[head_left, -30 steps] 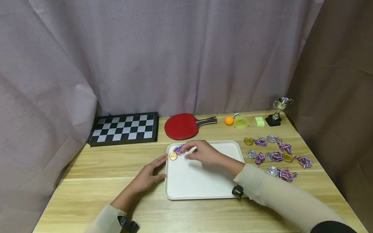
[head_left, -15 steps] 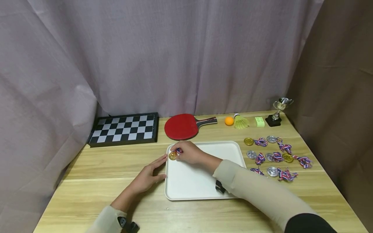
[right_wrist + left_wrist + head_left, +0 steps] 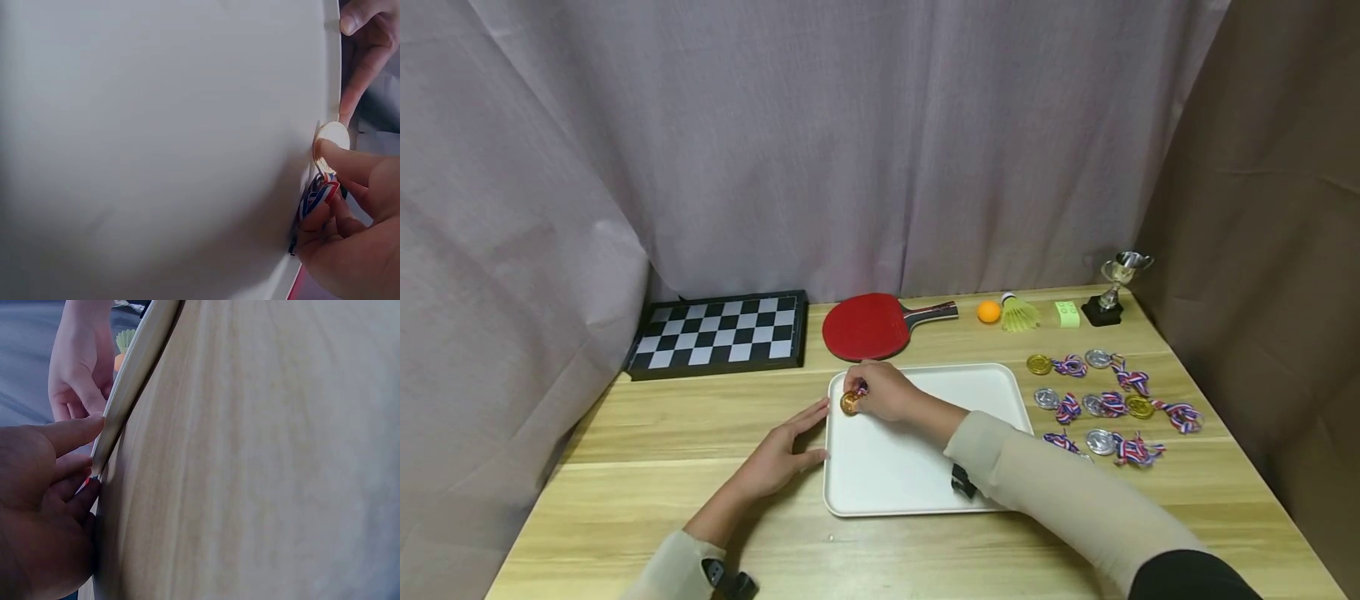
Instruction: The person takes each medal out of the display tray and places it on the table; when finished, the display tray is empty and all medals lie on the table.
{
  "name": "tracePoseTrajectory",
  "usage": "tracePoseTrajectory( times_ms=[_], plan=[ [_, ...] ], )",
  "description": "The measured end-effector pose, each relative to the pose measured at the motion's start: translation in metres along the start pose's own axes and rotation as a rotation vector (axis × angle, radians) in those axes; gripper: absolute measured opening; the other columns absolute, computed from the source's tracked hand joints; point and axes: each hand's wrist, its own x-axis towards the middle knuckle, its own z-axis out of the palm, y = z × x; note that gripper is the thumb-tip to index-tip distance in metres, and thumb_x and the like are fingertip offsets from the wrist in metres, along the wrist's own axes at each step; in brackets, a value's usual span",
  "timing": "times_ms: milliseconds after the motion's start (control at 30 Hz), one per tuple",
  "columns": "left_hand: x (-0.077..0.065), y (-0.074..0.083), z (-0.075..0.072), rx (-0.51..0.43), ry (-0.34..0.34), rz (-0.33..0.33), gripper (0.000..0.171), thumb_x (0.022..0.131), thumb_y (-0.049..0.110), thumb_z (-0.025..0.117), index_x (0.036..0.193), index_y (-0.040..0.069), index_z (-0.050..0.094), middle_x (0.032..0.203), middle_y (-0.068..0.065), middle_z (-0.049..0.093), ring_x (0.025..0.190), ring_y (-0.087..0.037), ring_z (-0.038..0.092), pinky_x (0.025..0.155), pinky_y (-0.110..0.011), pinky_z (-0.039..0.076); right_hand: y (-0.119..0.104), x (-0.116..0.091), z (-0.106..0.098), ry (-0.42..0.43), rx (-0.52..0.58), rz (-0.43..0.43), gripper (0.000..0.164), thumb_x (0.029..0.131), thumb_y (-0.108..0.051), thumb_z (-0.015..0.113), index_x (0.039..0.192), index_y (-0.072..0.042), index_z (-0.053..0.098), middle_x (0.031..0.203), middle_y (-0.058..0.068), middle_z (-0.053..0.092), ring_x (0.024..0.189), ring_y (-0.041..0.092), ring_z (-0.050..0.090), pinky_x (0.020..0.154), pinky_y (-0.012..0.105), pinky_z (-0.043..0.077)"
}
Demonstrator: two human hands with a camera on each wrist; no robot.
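At the tray's far left corner, my right hand [image 3: 883, 392] pinches a gold medal [image 3: 849, 403]. In the right wrist view the thumb lies on the medal's face, and its striped ribbon [image 3: 317, 199] is bunched by the fingers. Beneath is the white tray [image 3: 917, 475]. My left hand [image 3: 778, 457] touches the tray's left edge with extended fingers and thumb; the left wrist view has these fingertips against the tray's side wall [image 3: 134, 375]. To the right of the tray lie several silver and gold medals with ribbons, among them a silver medal [image 3: 1101, 442].
Along the back stand or lie a checkered board [image 3: 718, 333], a red table tennis paddle [image 3: 865, 327], an orange ball [image 3: 988, 312], a yellow-green shuttlecock [image 3: 1018, 314], a small green block [image 3: 1067, 314] and a trophy cup [image 3: 1118, 283]. Curtains hang behind the wooden table [image 3: 647, 458].
My right hand has moved left from the ribbon to the gold medal and taken hold of it, shifting it slightly right. The left hand has stayed at the tray's edge.
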Motion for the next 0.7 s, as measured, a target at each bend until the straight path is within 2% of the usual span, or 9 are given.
tracePoseTrajectory(
  times_ms=[200,433,567,700],
  plan=[
    [0.0,0.001,0.0,0.002,-0.004,-0.003,0.071,0.094,0.01,0.075,0.157,0.006,0.043,0.168,-0.003,0.032,0.157,-0.026,0.023,0.127,-0.046,0.018,0.004,-0.009,-0.01,0.006,0.068,-0.004,0.018,0.084,-0.004,0.082,0.083,-0.016,0.069,0.082,-0.007,0.069,0.079,0.006,0.061,0.076,0.025,0.051],
    [0.0,0.0,0.0,0.02,-0.002,-0.01,0.071,0.094,0.01,0.075,0.157,0.007,0.043,0.168,-0.003,0.032,0.157,-0.026,0.024,0.127,-0.046,0.019,0.009,-0.039,-0.036,0.012,0.159,0.047,0.011,0.088,-0.012,0.081,0.087,-0.016,0.071,0.08,-0.009,0.069,0.072,0.007,0.057,0.066,0.024,0.047],
    [0.0,0.001,0.001,0.023,0.003,-0.024,0.071,0.094,0.011,0.076,0.157,0.007,0.043,0.168,-0.002,0.032,0.157,-0.025,0.023,0.127,-0.045,0.019,0.017,-0.063,-0.051,0.034,0.226,0.044,0.009,0.088,-0.007,0.077,0.09,-0.013,0.071,0.081,-0.006,0.068,0.077,0.01,0.06,0.068,0.023,0.048],
    [0.0,0.002,0.001,0.016,0.008,-0.044,0.071,0.094,0.011,0.076,0.157,0.008,0.043,0.168,0.0,0.032,0.157,-0.025,0.022,0.127,-0.045,0.018,0.027,-0.089,-0.068,0.054,0.274,0.07,0.005,0.09,-0.008,0.074,0.092,-0.01,0.071,0.084,-0.004,0.068,0.084,0.014,0.061,0.08,0.031,0.052]
  ],
)
